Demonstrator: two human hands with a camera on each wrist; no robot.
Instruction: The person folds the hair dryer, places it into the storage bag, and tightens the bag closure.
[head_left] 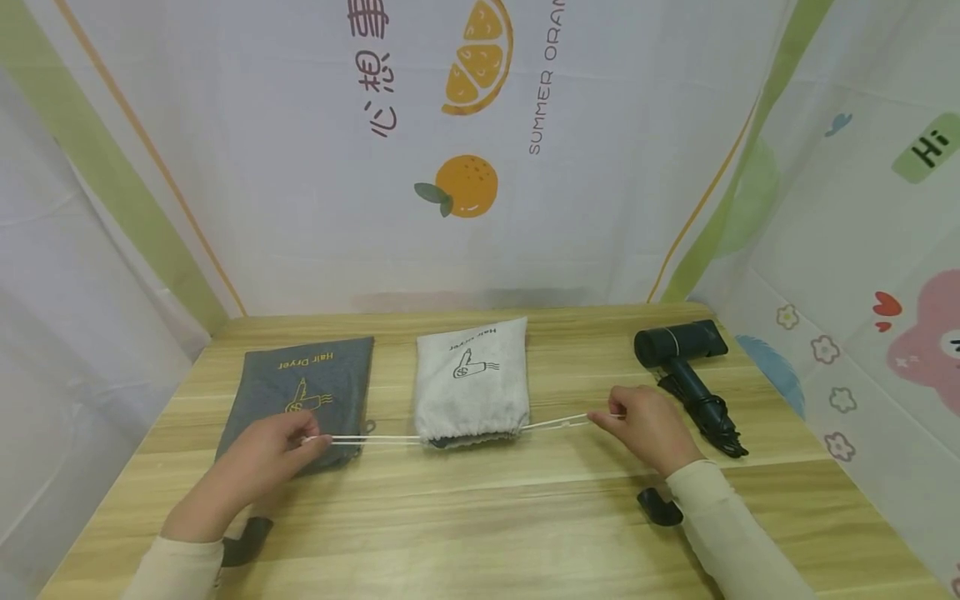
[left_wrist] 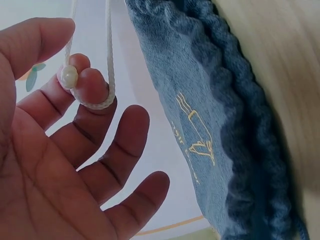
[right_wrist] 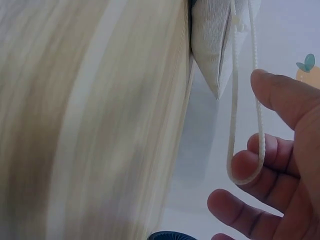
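A white drawstring bag (head_left: 474, 392) printed "Hair Dryer" lies mid-table, its gathered mouth toward me. Its white cord comes out at both sides in loops. My left hand (head_left: 258, 467) holds the left cord loop (head_left: 375, 440); in the left wrist view the knotted loop (left_wrist: 104, 105) hooks round a bent finger. On the other side my right hand (head_left: 652, 427) holds the right loop (head_left: 558, 423), hooked over a curled finger in the right wrist view. Both cords are taut. A dark gap shows at the bag's mouth; its contents are hidden.
Partly under my left hand lies a dark grey "Hair Dryer" bag (head_left: 255, 392). A black hair dryer (head_left: 678, 342) with its power cord (head_left: 716, 425) bundled lies at the right. Dark curved pieces (head_left: 660, 507) show by both wrists. Printed curtains stand behind the table.
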